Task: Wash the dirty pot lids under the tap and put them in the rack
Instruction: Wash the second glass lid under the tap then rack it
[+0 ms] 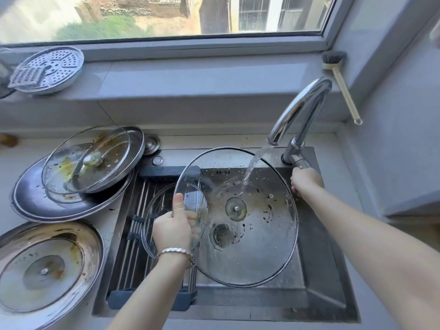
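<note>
The left hand [175, 226] pinches the wet glass lid [250, 241] at its nine o'clock rim under the stream [252, 167], the right hand [306, 181] curls round the tap lever [297, 160] at two o'clock, fingertips hidden, so this slick, one-handed hold could slip and crack the glass against the sink [316, 270], whose rack [135, 210] is partly covered.

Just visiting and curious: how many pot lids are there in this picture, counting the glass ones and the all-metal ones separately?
Glass lids: 4
All-metal lids: 2
Total: 6
The lids in the pile overlap, so the metal count is a best reading.
</note>
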